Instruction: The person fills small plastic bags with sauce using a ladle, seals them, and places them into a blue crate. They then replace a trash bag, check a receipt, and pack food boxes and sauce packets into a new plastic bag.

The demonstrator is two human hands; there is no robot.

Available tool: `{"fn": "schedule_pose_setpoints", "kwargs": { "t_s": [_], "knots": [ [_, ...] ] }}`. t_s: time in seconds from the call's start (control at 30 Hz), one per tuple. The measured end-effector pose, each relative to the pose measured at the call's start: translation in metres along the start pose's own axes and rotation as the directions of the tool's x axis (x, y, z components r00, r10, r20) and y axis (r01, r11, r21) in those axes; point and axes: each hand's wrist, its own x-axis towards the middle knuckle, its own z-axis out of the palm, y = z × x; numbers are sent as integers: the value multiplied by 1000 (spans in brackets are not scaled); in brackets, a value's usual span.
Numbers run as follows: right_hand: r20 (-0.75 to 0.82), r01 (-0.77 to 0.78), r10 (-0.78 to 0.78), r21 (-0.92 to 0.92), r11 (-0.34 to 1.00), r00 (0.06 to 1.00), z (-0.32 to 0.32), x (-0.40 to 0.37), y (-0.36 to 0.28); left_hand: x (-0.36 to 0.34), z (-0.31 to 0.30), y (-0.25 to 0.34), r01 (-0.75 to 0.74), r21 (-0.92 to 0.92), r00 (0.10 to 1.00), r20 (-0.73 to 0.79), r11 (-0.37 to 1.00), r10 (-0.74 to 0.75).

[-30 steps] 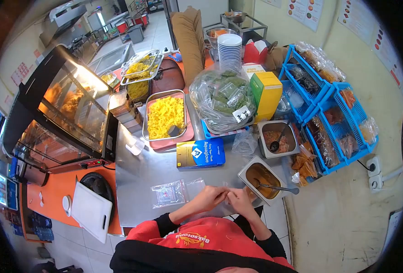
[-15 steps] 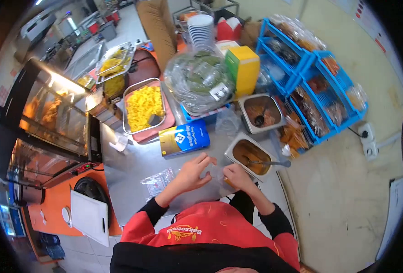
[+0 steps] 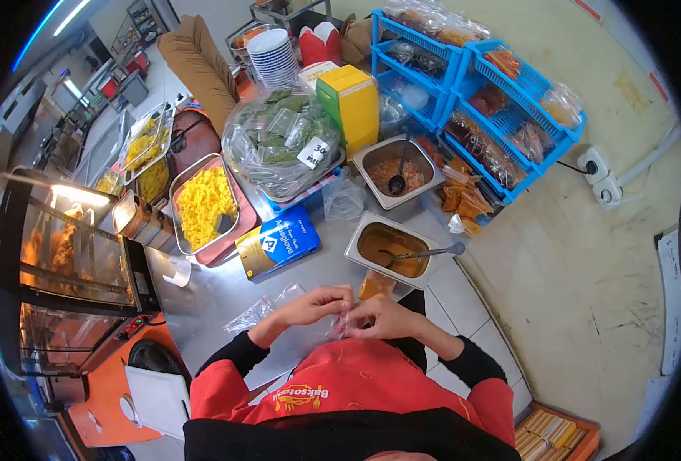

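Observation:
My left hand [image 3: 313,306] and my right hand [image 3: 384,316] meet just above the front edge of the steel table, close to the apron. Both sets of fingers pinch a thin clear plastic bag [image 3: 341,327], which hangs between them. Beyond my right hand is a small clear bag with orange-brown contents [image 3: 374,285], beside a steel pan of brown sauce [image 3: 355,257] with a ladle [image 3: 425,252] in it. A pile of clear plastic bags [image 3: 251,313] lies on the table to the left of my left hand.
A blue and yellow glove box [image 3: 279,244] and a tray of yellow food [image 3: 206,206] stand farther back. Behind the sauce is another pan [image 3: 399,167] with a spoon. Blue stacked baskets [image 3: 502,115] line the right wall; a lit glass display cabinet [image 3: 79,261] stands left.
My hands have come together, with the clear bag now pinched between them. The head view has shifted, so the table things appear farther left and the small orange-brown bag shows more.

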Motion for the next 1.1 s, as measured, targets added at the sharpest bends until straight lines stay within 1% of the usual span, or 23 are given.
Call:
{"fn": "schedule_pose_setpoints", "kwargs": {
  "t_s": [0.1,0.13,0.17,0.23,0.3,0.33,0.37,0.43,0.53,0.57,0.6,0.63,0.67,0.73,0.83,0.93,1.03,1.1],
  "knots": [
    [151,23,-1,-146,989,989,8,-9,7,11,4,-7,75,-53,995,73,996,-71],
    [158,116,-78,-249,961,984,11,-11,9,18,5,-9,-1,37,987,159,999,-4],
    [146,137,-86,-389,911,986,17,-14,16,20,10,-10,28,72,992,122,997,-37],
    [131,163,-102,-640,751,986,25,-20,28,27,23,7,88,139,995,42,986,-95],
    [59,-24,75,-602,798,995,25,-26,27,22,25,-13,77,106,988,129,991,-91],
    [29,-120,166,-576,808,986,25,-28,24,20,27,-24,130,82,975,169,988,-142],
    [-6,-83,95,-544,835,995,26,-30,23,17,29,-35,183,62,959,208,981,-192],
    [-85,1,-47,-480,877,995,28,-30,20,13,32,-44,401,31,873,289,915,-392],
    [-240,20,-69,-201,979,968,9,-38,-6,9,9,-42,514,-132,824,353,848,-444],
    [-403,-42,-15,-133,990,915,4,-54,1,2,2,-40,466,-175,873,252,867,-418],
    [-551,-91,45,-56,994,833,3,-68,12,-6,-6,-38,414,-212,909,147,885,-390],
    [-786,212,354,512,832,507,8,-70,21,-12,-13,-36,358,-243,932,38,902,-360],
    [-848,309,437,520,797,301,1,-82,40,-16,-18,-36,364,-285,926,6,887,-378],
    [-796,360,588,595,719,141,-27,-91,70,-22,-24,-38,374,-372,906,-51,850,-421],
    [-746,176,550,640,748,375,-65,-83,77,-8,-9,-21,320,-562,922,-2,763,-388],
    [-773,-90,465,476,875,432,-68,-74,79,-7,-8,-28,239,-554,957,-4,797,-289],
    [-865,-170,214,151,974,454,-45,-74,58,-15,-7,-23,132,-524,966,-122,841,-228],
    [-872,-237,70,-54,970,484,-35,-71,46,-22,-10,-31,91,-529,960,-178,844,-215]
  ]
}}
